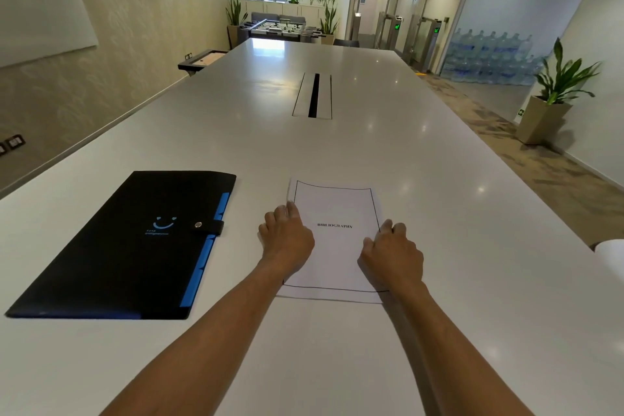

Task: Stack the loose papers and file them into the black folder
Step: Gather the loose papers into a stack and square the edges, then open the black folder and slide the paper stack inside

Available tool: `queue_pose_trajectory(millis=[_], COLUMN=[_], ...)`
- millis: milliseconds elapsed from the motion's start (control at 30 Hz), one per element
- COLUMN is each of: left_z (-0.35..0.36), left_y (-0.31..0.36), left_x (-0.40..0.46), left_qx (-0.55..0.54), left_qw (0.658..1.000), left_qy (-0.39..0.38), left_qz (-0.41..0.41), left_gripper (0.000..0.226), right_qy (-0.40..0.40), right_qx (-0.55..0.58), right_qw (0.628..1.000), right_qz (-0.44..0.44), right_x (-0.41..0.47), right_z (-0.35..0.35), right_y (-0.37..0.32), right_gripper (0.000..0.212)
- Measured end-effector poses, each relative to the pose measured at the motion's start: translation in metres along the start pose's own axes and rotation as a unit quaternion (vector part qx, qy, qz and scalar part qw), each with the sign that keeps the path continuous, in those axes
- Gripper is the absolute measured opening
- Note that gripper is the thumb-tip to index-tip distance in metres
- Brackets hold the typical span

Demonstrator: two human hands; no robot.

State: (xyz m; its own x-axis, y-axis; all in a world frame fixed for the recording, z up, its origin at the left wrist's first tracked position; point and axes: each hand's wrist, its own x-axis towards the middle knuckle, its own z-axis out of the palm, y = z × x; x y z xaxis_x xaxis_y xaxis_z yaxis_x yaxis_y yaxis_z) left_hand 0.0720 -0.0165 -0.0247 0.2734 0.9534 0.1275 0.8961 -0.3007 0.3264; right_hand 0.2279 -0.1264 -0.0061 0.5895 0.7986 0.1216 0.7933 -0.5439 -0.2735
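Observation:
A stack of white papers (334, 209) lies on the white table (337, 365), its top sheet framed by a black border and headed "BIBLIOGRAPHY". My left hand (285, 238) grips the stack's left edge, fingers curled around it. My right hand (391, 255) grips the right edge the same way. The black folder (128, 246) lies flat to the left of the papers, snapped shut, with blue tabs along its right side and a blue smiley on the cover.
A cable slot (313, 95) is set into the middle of the table farther away. A white object (611, 252) shows at the right edge of the table. Potted plant (553, 91) and floor lie to the right.

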Motion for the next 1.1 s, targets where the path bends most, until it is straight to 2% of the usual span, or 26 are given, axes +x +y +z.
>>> queue_pose_trajectory(millis=[167, 300, 400, 567, 700, 800, 967, 1100], left_z=[0.003, -0.008, -0.027, -0.065, -0.083, -0.085, -0.077, -0.074], left_y=[-0.009, -0.02, -0.035, -0.081, -0.128, -0.154, -0.171, -0.172], left_x=[-0.003, -0.004, -0.004, 0.002, 0.0, -0.005, -0.016, -0.019], left_qx=[0.05, -0.025, -0.067, -0.03, 0.009, 0.014, -0.002, -0.008], left_qw=[0.998, 0.997, 0.988, 0.984, 0.987, 0.992, 0.997, 0.998], left_qy=[0.009, 0.06, 0.133, 0.176, 0.156, 0.1, 0.016, 0.018], left_qz=[0.039, 0.045, 0.039, 0.008, -0.041, -0.075, -0.075, -0.066], left_gripper=[0.054, 0.048, 0.038, 0.035, 0.038, 0.041, 0.048, 0.05], right_qy=[0.005, 0.058, 0.096, 0.061, 0.04, 0.027, 0.014, 0.037], right_qx=[-0.037, -0.08, -0.025, 0.079, 0.105, 0.125, 0.112, 0.065], right_qw=[0.999, 0.994, 0.991, 0.974, 0.945, 0.925, 0.914, 0.916], right_qz=[-0.013, -0.036, -0.085, -0.205, -0.306, -0.357, -0.389, -0.393], right_x=[0.004, 0.008, 0.01, 0.003, -0.013, -0.025, -0.031, -0.028], right_z=[-0.003, -0.013, -0.018, -0.004, 0.021, 0.041, 0.066, 0.071], right_y=[0.006, -0.007, -0.034, -0.104, -0.163, -0.199, -0.229, -0.241], right_gripper=[0.047, 0.051, 0.051, 0.045, 0.036, 0.032, 0.025, 0.032])
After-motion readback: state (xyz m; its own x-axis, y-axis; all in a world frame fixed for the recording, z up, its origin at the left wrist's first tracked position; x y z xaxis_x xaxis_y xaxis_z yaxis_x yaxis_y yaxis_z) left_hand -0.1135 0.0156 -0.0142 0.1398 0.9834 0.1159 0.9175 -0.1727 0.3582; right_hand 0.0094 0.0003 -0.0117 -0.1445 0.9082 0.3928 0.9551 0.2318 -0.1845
